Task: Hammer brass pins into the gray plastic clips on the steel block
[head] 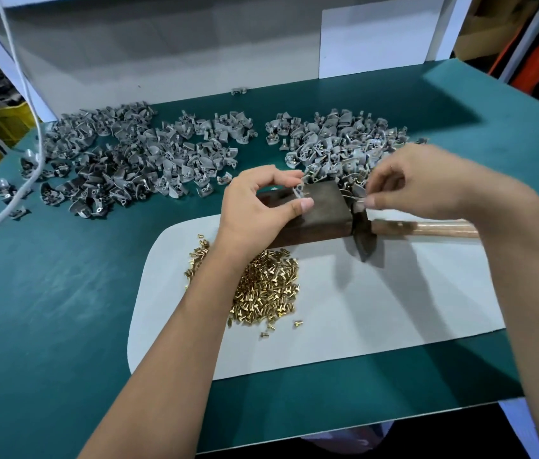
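A dark steel block [322, 207] lies at the far edge of a white mat [377, 309]. My left hand [258, 207] pinches a gray plastic clip [300, 191] on the block's top between thumb and fingers. My right hand [427, 180] hovers just right of the block, fingers curled, pinching something small and thin that I cannot make out. A hammer lies on the mat beside the block, its dark head [365, 238] pointing toward me and its wooden handle [427, 228] running right under my right wrist. A heap of brass pins [271, 289] sits on the mat below my left wrist.
Two big piles of gray clips cover the green table, one at the left [129, 160] and one behind the block at the right [337, 144]. A white cable [35, 127] hangs down at the far left. A white wall panel [162, 61] closes the back.
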Available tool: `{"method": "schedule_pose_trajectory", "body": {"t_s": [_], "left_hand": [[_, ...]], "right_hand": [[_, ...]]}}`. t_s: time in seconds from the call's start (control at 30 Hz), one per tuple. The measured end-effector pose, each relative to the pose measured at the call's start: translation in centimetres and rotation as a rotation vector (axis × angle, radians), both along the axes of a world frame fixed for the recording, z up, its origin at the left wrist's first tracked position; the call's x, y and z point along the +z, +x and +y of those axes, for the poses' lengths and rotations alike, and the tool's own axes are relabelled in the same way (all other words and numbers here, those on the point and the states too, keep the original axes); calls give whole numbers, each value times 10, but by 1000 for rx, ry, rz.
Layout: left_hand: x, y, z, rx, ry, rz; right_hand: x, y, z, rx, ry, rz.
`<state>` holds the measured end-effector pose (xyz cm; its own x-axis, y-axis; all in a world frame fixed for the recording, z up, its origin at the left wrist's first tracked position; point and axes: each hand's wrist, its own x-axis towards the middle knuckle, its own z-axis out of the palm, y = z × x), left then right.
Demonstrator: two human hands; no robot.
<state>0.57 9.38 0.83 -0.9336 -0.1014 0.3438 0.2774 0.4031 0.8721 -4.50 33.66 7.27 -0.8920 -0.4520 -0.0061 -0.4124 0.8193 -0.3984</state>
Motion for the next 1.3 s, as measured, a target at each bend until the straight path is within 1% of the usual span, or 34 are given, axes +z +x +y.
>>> {"method": "schedule_pose_trajectory", "body": {"t_s": [0.07, 0.13, 0.23, 0.37, 0.47, 0.6, 0.67, 0.73, 0.83, 0.87, 1.0, 1.03, 1.07, 1.13, 1.17, 1.23, 1.27, 1.3], "left_hand": [[-2, 0, 1, -40, 64, -75], [-2, -1, 1, -49, 139, -140], [-2, 0, -2, -31, 156, -191], [2, 2, -8, -49, 103, -218], [5, 3, -13, -41, 70, -196], [7, 3, -17, -20, 61, -174], [6, 2, -15, -17, 62, -185], [6, 2, -14, -25, 64, -196], [7, 1, -13, -34, 71, -204], [7, 1, -13, -38, 77, -205], [7, 1, -13, -46, 115, -214], [8, 1, -13, -50, 123, -215], [8, 2, -13, -54, 133, -216], [9, 2, -13, -57, 147, -223], [9, 2, -13, -56, 142, -226], [10, 3, -13, -50, 127, -225], [10, 3, -12, -50, 124, -227], [10, 3, -12, -52, 122, -229]], "right_hand": [[-3, 1, 10, 26, 167, -127], [-11, 4, 10, 49, 235, -156], [-20, 7, 8, 58, 199, -101], [-13, 3, 16, 81, 188, -123], [1, 1, 19, 24, 23, -151], [9, 2, 3, -6, -230, -12], [8, 8, -11, 12, -311, 40], [3, 15, -26, 39, -297, 77], [-2, 20, -39, 61, -163, 147], [-1, 20, -40, 61, -154, 177], [3, 24, -43, 43, -364, 361], [2, 26, -46, 44, -355, 375], [-1, 28, -50, 54, -287, 346], [-8, 32, -57, 82, -128, 228], [-8, 32, -57, 88, -70, 214], [1, 30, -56, 95, 14, 298], [5, 30, -54, 82, -5, 361], [8, 29, -52, 59, -79, 409]]}}
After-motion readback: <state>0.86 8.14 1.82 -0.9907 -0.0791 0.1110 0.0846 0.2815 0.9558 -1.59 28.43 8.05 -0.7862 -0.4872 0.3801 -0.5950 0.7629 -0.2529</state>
